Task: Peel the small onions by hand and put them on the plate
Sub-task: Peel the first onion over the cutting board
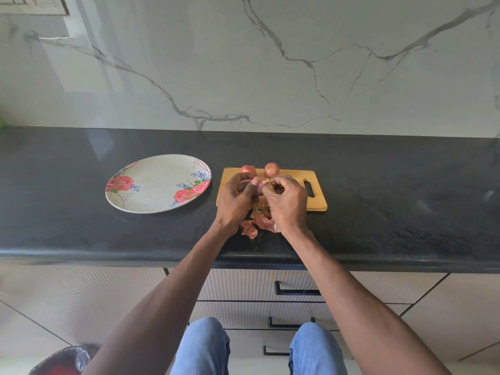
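My left hand (236, 197) grips a small pinkish onion (259, 186) above a wooden cutting board (316, 204). My right hand (287, 201) pinches the onion's skin at its top end, fingers closed on it. Two unpeeled small onions, one (271, 169) on the right and one (248, 169) on the left, sit at the board's far edge. Loose onion skins (253, 228) lie on the counter just below my hands. The white plate with red roses (151, 185) stands to the left of the board, with no onions on it.
The black stone counter (405, 212) runs the full width, with a marble wall behind it. Drawers with dark handles (296, 290) are below the counter's front edge. A dark bin with a liner (65, 359) sits on the floor at the lower left.
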